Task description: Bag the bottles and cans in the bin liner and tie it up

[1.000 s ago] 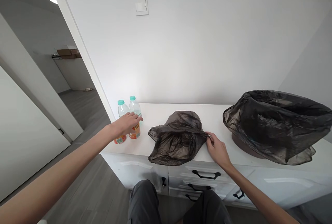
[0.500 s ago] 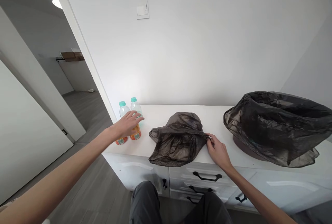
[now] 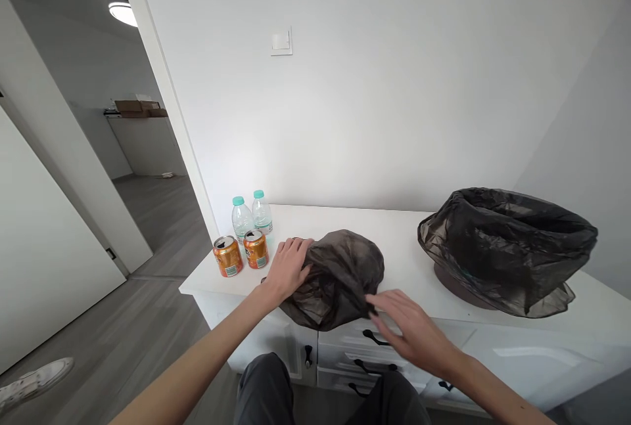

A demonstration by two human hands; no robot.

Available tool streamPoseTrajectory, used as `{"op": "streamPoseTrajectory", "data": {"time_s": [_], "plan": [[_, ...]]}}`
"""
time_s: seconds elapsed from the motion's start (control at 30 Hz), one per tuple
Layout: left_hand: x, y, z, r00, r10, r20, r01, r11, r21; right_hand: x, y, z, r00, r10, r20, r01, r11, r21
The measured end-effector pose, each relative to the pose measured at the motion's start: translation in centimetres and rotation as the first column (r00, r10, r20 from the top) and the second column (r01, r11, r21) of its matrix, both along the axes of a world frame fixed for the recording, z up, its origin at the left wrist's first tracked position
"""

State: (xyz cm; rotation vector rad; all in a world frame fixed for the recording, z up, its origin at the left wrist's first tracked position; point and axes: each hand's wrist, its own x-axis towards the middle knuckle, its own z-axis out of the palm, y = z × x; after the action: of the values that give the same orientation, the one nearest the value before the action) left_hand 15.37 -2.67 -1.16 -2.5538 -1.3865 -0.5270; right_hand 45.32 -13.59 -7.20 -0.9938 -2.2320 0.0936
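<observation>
White plain wall (image 3: pixel 374 96) behind, square white switch (image 3: pixel 281 41) on it; doorway at left onto a grey-floored room. Against the wall, a long white cabinet with black handles (image 3: pixel 375 367). On its top (image 3: pixel 404 231), near the middle and front edge: a crumpled, translucent black plastic bag (image 3: pixel 345 261), its front hanging slightly over. Left hand (image 3: pixel 286 270) lies on the bag's left side, fingers extended, thumb apart; cannot tell whether they grip. Right hand (image 3: pixel 411 330), a little blurred, at the bag's lower right, thumb and fingers slightly parted, plastic between the tips; firmness of hold unclear. Left of the bag: two orange metal cans (image 3: pixel 228 258), upright, two clear plastic bottles with teal caps (image 3: pixel 242 220) just behind. Well to the right, a brown container (image 3: pixel 458 288) under a larger black plastic liner (image 3: pixel 522 267).
</observation>
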Motion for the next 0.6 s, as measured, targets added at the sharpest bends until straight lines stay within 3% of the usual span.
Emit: {"op": "streamPoseTrajectory", "data": {"time_s": [0.07, 0.1, 0.17, 0.27, 0.33, 0.37, 0.5, 0.6], "plan": [[-0.1, 0.2, 0.6, 1.000, -0.007, 0.008, 0.007, 1.000, 0.013, 0.0, -1.4, 1.4, 0.997, 0.071, 0.001, -0.071, 0.996, -0.052], [-0.4, 0.2, 1.0, 0.999, -0.004, 0.046, 0.003, 1.000, 0.018, 0.2, -1.6, 1.8, 0.998, 0.044, -0.054, -0.048, 0.996, -0.075], [-1.3, 0.2, 1.6, 0.982, 0.026, 0.188, -0.026, 1.000, -0.004, 0.9, -0.8, 2.1, 0.963, -0.128, -0.239, 0.098, 0.987, -0.130], [-2.4, 0.2, 2.2, 0.893, 0.092, 0.440, -0.026, 0.988, -0.152, 2.1, 2.8, 1.2, 0.787, -0.429, -0.443, 0.306, 0.895, -0.325], [-2.7, 0.0, 2.3, 0.788, 0.142, 0.599, 0.040, 0.959, -0.279, 2.7, 5.7, 0.2, 0.730, -0.520, -0.443, 0.309, 0.830, -0.465], [-2.7, 0.0, 2.3, 0.719, 0.175, 0.673, 0.085, 0.938, -0.335, 2.9, 7.0, -0.2, 0.742, -0.523, -0.420, 0.272, 0.807, -0.524], [-2.5, -0.5, 2.2, 0.429, 0.319, 0.845, 0.243, 0.861, -0.448, 2.3, 10.3, -0.7, 0.844, -0.393, -0.364, -0.001, 0.679, -0.734], [-2.3, -0.8, 2.5, 0.211, 0.414, 0.885, 0.395, 0.792, -0.465, 1.0, 10.8, 0.0, 0.877, -0.319, -0.358, -0.100, 0.608, -0.788]]}}
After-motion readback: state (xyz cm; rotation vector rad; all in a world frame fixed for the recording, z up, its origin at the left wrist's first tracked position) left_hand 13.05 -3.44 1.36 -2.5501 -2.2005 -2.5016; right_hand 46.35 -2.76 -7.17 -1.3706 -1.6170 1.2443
